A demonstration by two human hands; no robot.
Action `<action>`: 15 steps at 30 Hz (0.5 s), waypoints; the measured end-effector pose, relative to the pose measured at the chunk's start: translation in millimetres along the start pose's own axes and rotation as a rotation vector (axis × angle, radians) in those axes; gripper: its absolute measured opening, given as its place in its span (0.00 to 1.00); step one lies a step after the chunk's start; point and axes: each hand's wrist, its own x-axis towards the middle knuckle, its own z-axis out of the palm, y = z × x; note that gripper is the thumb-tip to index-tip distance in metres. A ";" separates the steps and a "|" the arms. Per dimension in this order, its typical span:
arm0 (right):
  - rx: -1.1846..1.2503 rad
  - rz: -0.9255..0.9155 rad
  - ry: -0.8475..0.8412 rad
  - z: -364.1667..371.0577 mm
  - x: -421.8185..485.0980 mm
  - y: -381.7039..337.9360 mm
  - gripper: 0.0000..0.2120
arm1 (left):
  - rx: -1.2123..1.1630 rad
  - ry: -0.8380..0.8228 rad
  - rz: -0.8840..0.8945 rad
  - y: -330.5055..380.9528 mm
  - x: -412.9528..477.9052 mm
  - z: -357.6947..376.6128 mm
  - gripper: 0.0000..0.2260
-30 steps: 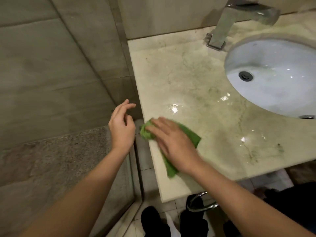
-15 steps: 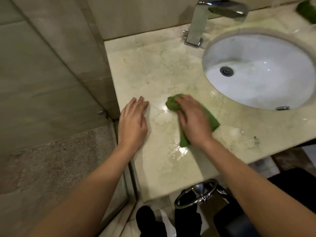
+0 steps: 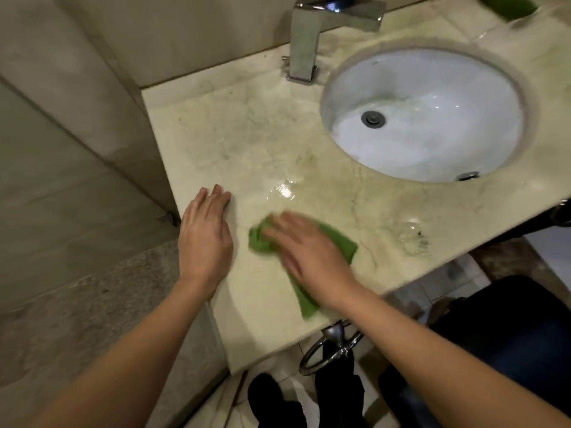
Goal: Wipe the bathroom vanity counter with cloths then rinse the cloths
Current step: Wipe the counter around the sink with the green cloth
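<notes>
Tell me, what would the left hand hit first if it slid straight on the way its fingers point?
Ahead of the left hand lies only bare counter, so it would probably meet the back wall first, passing left of the faucet. Depth is hard to judge.

My bare left hand (image 3: 205,239) lies flat, palm down, fingers straight and close together, pointing away from me. My bare right hand (image 3: 309,254) is also palm down, its straight fingers angled leftward and blurred. My left forearm (image 3: 133,350) and right forearm (image 3: 432,350) are both uncovered.
</notes>
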 end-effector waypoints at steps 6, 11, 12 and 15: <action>0.044 0.066 -0.019 -53.4 -32.5 65.4 0.16 | 0.006 0.001 -0.006 1.3 1.2 0.3 0.19; 0.047 0.115 0.135 -15.9 36.2 35.3 0.18 | 0.106 -0.006 0.030 2.5 1.0 -1.0 0.19; 0.057 0.050 0.090 -8.4 25.5 22.1 0.17 | 0.109 -0.005 0.009 4.7 1.2 -3.1 0.19; 0.092 -0.062 -0.044 -22.7 -32.6 18.6 0.17 | -0.007 0.047 -0.128 24.0 10.1 -6.7 0.18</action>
